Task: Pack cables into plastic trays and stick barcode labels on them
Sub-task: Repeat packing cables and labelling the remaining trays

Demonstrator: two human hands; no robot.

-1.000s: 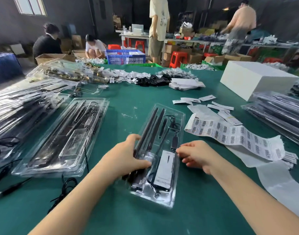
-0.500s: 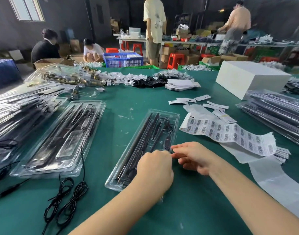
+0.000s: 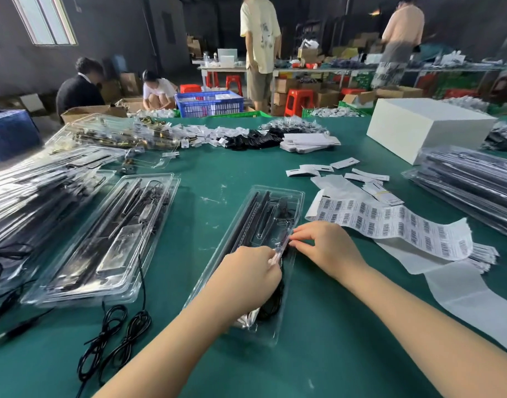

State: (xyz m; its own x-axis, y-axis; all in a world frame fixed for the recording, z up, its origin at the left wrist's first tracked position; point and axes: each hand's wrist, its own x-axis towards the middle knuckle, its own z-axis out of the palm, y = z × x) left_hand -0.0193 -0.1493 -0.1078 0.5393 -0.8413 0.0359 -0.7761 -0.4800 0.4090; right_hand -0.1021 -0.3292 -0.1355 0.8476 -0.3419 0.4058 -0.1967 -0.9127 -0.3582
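A long clear plastic tray (image 3: 248, 222) lies on the green table in front of me, holding black rods and a black cable (image 3: 271, 307) coiled at its near end. My left hand (image 3: 246, 280) rests over the tray's near half. Its fingertips pinch one end of a small clear packet (image 3: 281, 248). My right hand (image 3: 324, 248) pinches the packet's other end from the right, above the tray's right side. A sheet of barcode labels (image 3: 390, 225) lies just right of the tray.
A stack of filled trays (image 3: 102, 239) sits to the left, with loose black cables (image 3: 114, 340) in front of it. More stacked trays (image 3: 470, 182) and a white box (image 3: 424, 124) are at the right. Small white cards (image 3: 312, 169) lie beyond the labels. People work in the background.
My left hand moved from the tray's left edge onto its near half. Both hands came together and now pinch the small clear packet. The white card seen in the tray a second ago is out of sight.
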